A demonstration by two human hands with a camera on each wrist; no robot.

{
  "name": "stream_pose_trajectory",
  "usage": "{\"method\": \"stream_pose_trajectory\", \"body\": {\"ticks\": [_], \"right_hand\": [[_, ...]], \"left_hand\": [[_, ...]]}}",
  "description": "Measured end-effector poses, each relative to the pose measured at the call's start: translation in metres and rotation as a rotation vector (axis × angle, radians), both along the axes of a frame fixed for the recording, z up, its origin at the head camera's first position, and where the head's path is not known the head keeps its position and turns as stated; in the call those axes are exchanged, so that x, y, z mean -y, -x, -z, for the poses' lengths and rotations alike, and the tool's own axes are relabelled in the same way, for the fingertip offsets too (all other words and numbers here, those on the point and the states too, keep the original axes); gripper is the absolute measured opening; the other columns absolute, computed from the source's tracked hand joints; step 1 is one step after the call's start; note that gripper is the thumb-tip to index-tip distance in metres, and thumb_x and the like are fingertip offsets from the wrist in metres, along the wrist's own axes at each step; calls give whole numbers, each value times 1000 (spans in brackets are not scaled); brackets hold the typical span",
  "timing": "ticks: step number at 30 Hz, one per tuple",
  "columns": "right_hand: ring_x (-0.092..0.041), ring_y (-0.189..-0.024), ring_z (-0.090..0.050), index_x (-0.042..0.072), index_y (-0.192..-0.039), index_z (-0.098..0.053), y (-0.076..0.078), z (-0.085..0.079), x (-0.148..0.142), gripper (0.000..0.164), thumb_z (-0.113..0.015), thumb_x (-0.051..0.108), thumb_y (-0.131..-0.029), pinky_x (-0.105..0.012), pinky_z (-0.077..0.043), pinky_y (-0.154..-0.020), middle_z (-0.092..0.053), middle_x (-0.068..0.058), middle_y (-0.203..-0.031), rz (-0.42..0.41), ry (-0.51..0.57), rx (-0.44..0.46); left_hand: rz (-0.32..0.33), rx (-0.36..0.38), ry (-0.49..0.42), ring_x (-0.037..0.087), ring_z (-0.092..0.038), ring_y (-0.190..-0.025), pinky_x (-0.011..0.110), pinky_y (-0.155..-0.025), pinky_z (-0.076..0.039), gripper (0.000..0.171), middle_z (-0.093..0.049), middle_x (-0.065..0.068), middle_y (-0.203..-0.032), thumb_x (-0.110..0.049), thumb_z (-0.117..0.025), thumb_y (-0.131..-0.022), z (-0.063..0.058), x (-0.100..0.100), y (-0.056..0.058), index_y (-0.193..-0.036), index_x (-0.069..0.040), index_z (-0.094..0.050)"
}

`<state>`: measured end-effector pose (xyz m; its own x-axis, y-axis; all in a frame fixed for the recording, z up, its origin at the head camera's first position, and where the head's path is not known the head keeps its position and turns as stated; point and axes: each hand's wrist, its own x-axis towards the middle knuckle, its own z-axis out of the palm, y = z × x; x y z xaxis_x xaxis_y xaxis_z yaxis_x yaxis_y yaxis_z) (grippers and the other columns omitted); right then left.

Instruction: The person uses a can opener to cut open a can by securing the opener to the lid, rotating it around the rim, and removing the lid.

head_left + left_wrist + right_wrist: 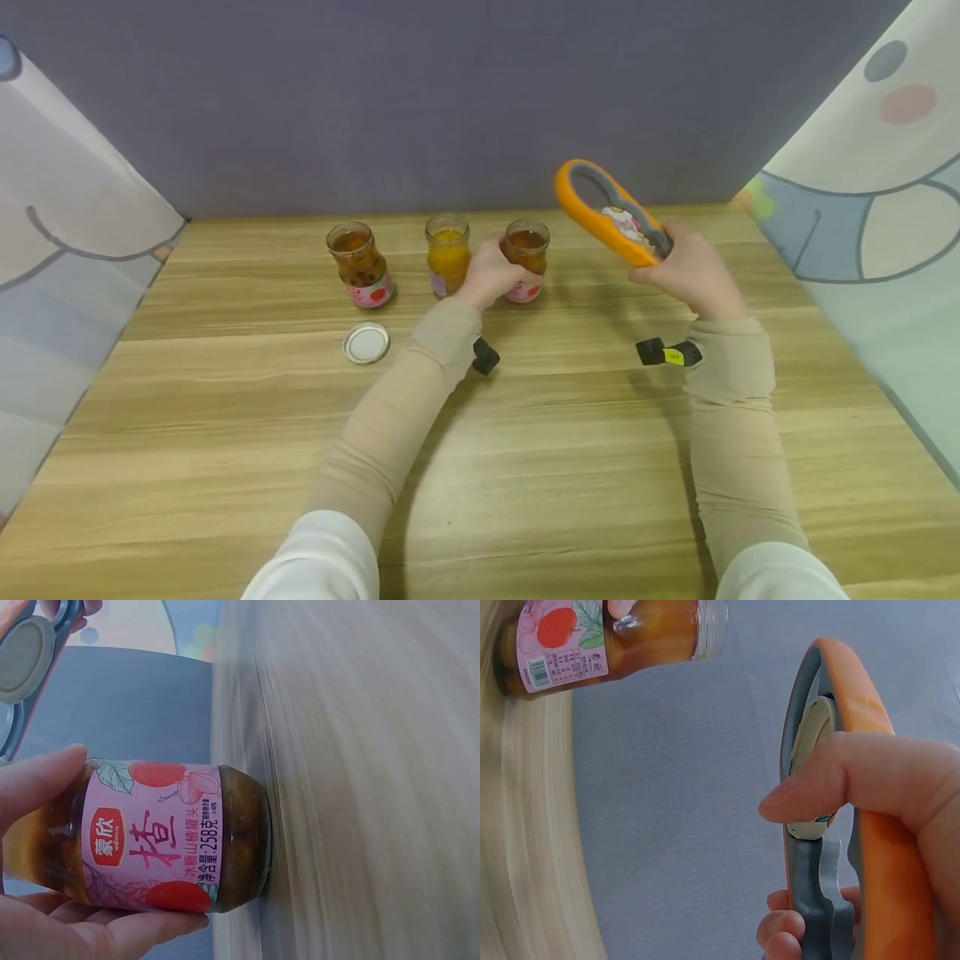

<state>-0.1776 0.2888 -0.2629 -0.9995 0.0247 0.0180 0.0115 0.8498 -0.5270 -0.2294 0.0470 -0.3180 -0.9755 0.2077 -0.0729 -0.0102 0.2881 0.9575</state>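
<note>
My left hand (491, 273) grips an open glass jar (527, 240), its fingers and thumb around the sides. A pink label (154, 832) with red fruit wraps that jar, which stands upright on the table with brownish contents. Off to the right and raised above the table, my right hand (696, 271) holds an orange and grey jar opener (598, 227) by its handle end. A jar lid (624, 223) sits within the opener's grey inner opening. In the right wrist view the thumb lies against this lid (814, 742).
Just left of the gripped jar stands an uncapped jar of yellow contents (448, 250). Farther left is another lidless jar (362, 265) with dark pieces. A loose lid (366, 343) lies in front of it, pale side up. A grey panel (450, 108) rises behind the wooden table (555, 483).
</note>
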Motion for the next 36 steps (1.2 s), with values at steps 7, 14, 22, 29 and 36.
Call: {"method": "stream_pose_trajectory", "body": {"ticks": [7, 14, 22, 29, 36], "right_hand": [[-27, -75, -46, -1, -112, -48, -2, 1, -1, 49, -69, 23, -74, -32, -36, -57, -51, -15, -92, 2, -1, 6], [-26, -72, -45, 0, -108, -48, -1, 1, 0, 47, -70, 23, -73, -32, -36, -56, -50, -13, -88, 3, 2, -2], [-26, -73, -46, -1, -109, -48, 0, 2, 1, 47, -69, 20, -73, -32, -37, -57, -51, -14, -90, -5, 6, 3], [-26, -72, -46, -1, -110, -49, 2, 2, 2, 47, -69, 20, -73, -32, -37, -56, -51, -13, -90, -13, 11, -2], [-26, -72, -46, 1, -107, -50, 2, 2, 3, 44, -69, 19, -72, -32, -36, -57, -51, -12, -87, -24, -1, -9]], "left_hand": [[-26, -40, 71, 22, -58, -109, 33, -97, -46, 63, -62, 8, -119, -9, -81, -68, 5, -7, 5, -125, -7, -51], [-34, -45, 85, 23, -55, -115, 34, -100, -44, 71, -57, 8, -125, -16, -80, -71, 10, -10, 9, -132, -7, -45], [-2, -35, 55, 23, -53, -117, 35, -103, -41, 67, -56, 7, -126, -19, -77, -75, 13, -12, 10, -131, -8, -43], [67, 2, 80, 24, -48, -124, 36, -108, -36, 71, -52, 9, -132, -21, -72, -80, 3, -9, 8, -138, -8, -34], [118, 156, 105, 23, -23, -142, 39, -114, -26, 87, -14, 9, -156, -33, -60, -89, -16, 9, -1, -150, -14, 0]]}}
